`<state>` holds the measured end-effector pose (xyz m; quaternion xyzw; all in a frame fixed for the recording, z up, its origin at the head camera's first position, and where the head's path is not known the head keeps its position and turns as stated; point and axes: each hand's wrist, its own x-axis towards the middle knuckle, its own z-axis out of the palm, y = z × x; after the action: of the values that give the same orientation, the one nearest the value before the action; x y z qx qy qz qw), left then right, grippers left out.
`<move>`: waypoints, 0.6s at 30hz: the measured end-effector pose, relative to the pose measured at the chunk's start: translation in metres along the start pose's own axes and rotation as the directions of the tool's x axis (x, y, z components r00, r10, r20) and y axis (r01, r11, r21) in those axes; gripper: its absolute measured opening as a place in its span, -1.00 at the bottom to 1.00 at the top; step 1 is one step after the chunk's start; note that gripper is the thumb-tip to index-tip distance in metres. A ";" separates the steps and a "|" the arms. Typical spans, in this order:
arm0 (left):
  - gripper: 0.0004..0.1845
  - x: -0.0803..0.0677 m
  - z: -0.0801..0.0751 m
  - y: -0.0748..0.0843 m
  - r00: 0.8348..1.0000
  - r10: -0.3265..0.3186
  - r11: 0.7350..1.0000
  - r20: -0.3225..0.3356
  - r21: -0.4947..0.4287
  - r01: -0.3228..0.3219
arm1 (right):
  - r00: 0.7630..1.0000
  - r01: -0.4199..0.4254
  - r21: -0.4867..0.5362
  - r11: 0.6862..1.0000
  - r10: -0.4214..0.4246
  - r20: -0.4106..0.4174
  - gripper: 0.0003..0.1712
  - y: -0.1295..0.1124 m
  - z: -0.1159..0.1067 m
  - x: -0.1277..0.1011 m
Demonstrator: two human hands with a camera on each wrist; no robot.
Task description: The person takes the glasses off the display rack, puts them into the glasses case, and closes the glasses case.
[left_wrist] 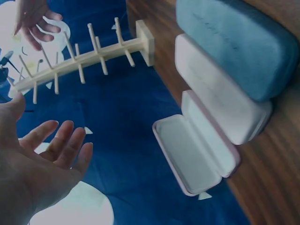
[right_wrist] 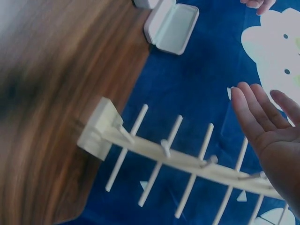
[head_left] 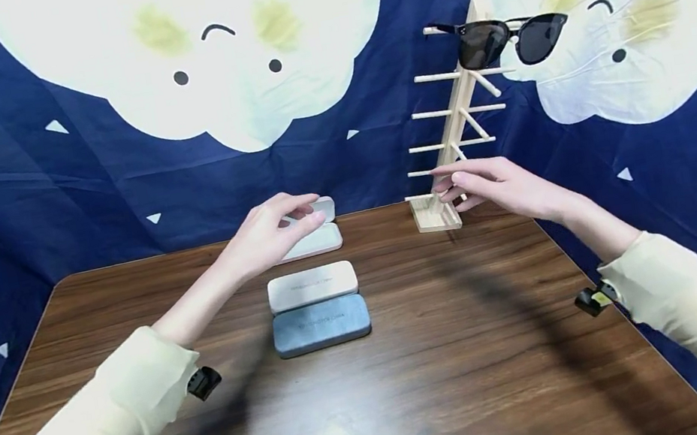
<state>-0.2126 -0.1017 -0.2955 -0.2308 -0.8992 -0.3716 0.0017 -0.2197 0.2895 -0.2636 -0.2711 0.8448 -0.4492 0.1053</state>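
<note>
My left hand (head_left: pixel 272 233) hovers above the open glasses case (head_left: pixel 320 242), its fingers loosely bent with nothing between them. That case is pale, and in the left wrist view its inside is bare, its lid tipped back. My right hand (head_left: pixel 494 187) hangs in front of the lower part of a wooden peg stand (head_left: pixel 457 113), fingers relaxed and holding nothing. Black sunglasses (head_left: pixel 484 45) rest on the top pegs of the stand. Closest to the hands on the table are a closed white case (head_left: pixel 312 288) and a closed blue case (head_left: pixel 321 326), side by side.
The brown wooden table (head_left: pixel 457 383) reaches back to a dark blue cloth (head_left: pixel 114 209) printed with white clouds. At the table's back right corner stands the base (right_wrist: pixel 96 136) of the peg stand. Small black devices (head_left: pixel 203 383) sit at both wrists.
</note>
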 end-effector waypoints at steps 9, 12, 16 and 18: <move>-0.44 0.015 -0.005 0.028 1.000 0.029 1.000 0.008 0.001 -0.029 | 0.997 0.077 0.001 0.997 -0.077 -0.014 -0.49 -0.011 -0.048 -0.025; -0.46 0.021 -0.007 0.036 0.999 0.042 0.999 -0.012 0.016 -0.042 | 0.995 0.097 -0.002 0.995 -0.097 -0.022 -0.49 -0.015 -0.063 -0.032; -0.47 0.027 -0.012 0.046 0.999 0.039 0.999 -0.025 0.017 -0.039 | 0.991 0.131 0.021 0.991 -0.131 -0.028 -0.51 -0.016 -0.078 -0.038; -0.47 0.030 -0.014 0.052 0.999 0.035 0.999 -0.027 0.012 -0.035 | 0.990 0.139 0.026 0.990 -0.138 -0.040 -0.53 -0.017 -0.084 -0.039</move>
<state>-0.2205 -0.0667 -0.2455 -0.2413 -0.8971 -0.3694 0.0220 -0.2163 0.3626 -0.2039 -0.3189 0.8193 -0.4724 0.0616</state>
